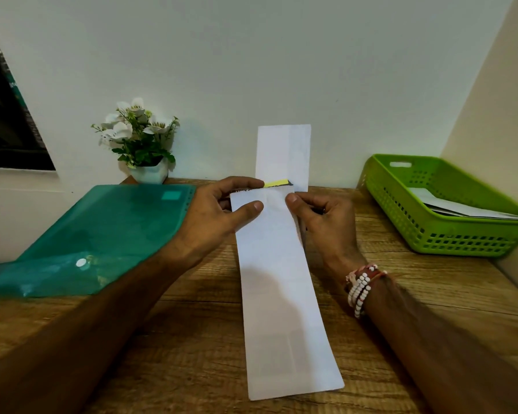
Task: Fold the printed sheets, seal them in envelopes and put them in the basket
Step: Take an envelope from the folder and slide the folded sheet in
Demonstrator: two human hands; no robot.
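A long white envelope [281,294] lies lengthwise on the wooden desk [192,339], its far end raised at my hands. My left hand [222,207] pinches that end on the left, thumb on top. My right hand [314,213] pinches it on the right. A folded white sheet [283,153] sticks out of the envelope's mouth and stands up toward the wall. A yellow strip [275,183] with a dark edge shows at the mouth between my fingers. The green basket [431,231] sits at the right with white envelopes [461,209] inside.
A teal plastic document folder [102,234] lies on the left of the desk, under my left forearm. A small white pot of white flowers [141,144] stands against the back wall. A side wall closes in behind the basket at right.
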